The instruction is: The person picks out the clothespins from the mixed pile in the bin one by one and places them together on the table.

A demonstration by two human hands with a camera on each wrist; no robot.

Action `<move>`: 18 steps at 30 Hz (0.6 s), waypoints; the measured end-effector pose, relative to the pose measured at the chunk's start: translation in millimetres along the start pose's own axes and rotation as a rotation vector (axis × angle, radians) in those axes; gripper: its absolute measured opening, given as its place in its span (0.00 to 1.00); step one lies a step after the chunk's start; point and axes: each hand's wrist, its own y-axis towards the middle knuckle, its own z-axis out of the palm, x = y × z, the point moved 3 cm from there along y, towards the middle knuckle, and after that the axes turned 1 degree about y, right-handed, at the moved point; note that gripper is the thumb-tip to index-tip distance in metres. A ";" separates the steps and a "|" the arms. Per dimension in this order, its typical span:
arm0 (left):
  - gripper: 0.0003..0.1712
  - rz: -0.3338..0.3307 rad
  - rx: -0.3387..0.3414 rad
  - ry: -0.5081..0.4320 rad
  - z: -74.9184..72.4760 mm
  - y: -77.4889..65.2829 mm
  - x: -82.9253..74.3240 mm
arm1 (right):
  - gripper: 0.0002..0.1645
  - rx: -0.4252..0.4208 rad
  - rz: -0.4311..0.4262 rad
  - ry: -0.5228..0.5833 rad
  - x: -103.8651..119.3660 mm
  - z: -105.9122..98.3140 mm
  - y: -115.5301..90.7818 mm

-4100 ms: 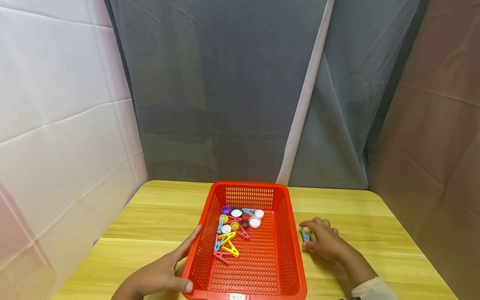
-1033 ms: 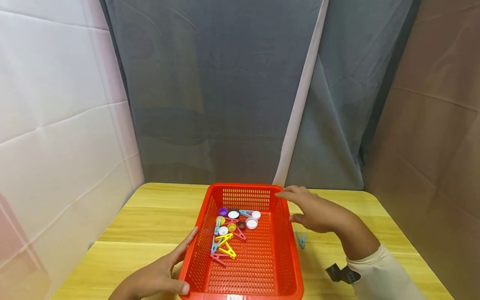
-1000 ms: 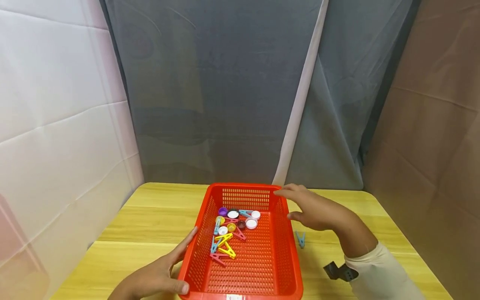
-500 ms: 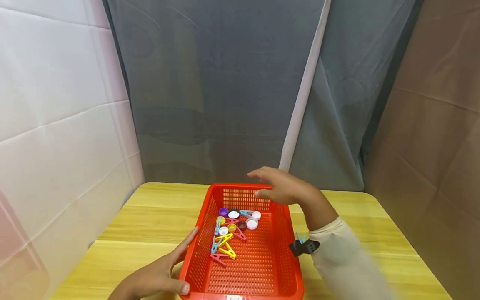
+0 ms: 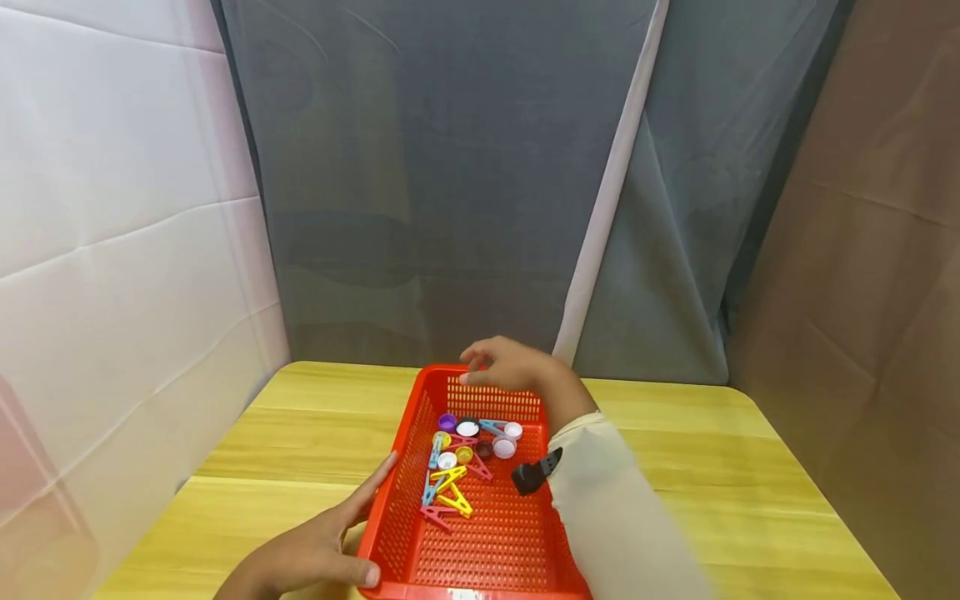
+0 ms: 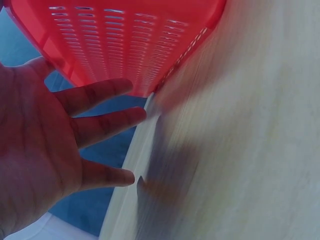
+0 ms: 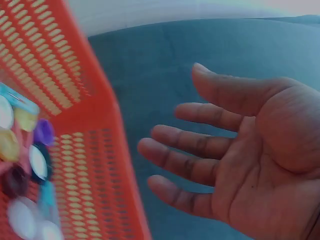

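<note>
A red plastic basket [image 5: 487, 554] stands on the table, its left part holding a cluster of clothespins and bottle caps. Among them lie a yellow clothespin [image 5: 456, 502], a pink clothespin [image 5: 437, 518], a purple cap [image 5: 447, 422] and a white cap [image 5: 504, 448]. My left hand [image 5: 318, 546] rests against the basket's left side near its front corner; in the left wrist view several fingers are extended and spread. Over the basket's far end is my right hand [image 5: 506, 365]; the right wrist view shows its palm [image 7: 270, 170] holding nothing, fingers loosely extended.
The wooden table [image 5: 720, 467] extends on both sides of the basket. A grey curtain [image 5: 450, 183] hangs behind it, with pale cloth [image 5: 127, 250] on the left and brown cloth [image 5: 855, 275] on the right. My right sleeve [image 5: 615, 500] crosses the basket's right side.
My right hand released a blue clothespin on the table right of the basket, then moved left over the basket's far end. The arm now hides that clothespin. My left hand stays put.
</note>
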 end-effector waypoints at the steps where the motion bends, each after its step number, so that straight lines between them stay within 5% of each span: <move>1: 0.67 -0.001 0.000 -0.004 0.1 0.4 0.1 | 0.30 0.031 0.003 -0.005 -1.4 4.8 3.6; 5: 0.67 0.015 -0.002 0.018 -0.3 1.6 0.1 | 0.31 0.127 0.015 -0.015 -4.2 20.7 14.7; 8: 0.67 0.024 0.000 0.019 -0.7 1.5 0.0 | 0.33 0.168 0.048 0.079 -7.1 31.2 21.3; 12: 0.66 0.027 0.002 0.011 0.0 0.9 0.1 | 0.34 0.188 0.087 0.202 -11.6 45.4 27.3; 18: 0.67 0.056 0.004 0.021 1.1 -1.1 1.4 | 0.34 0.201 0.097 0.193 -10.7 61.5 32.1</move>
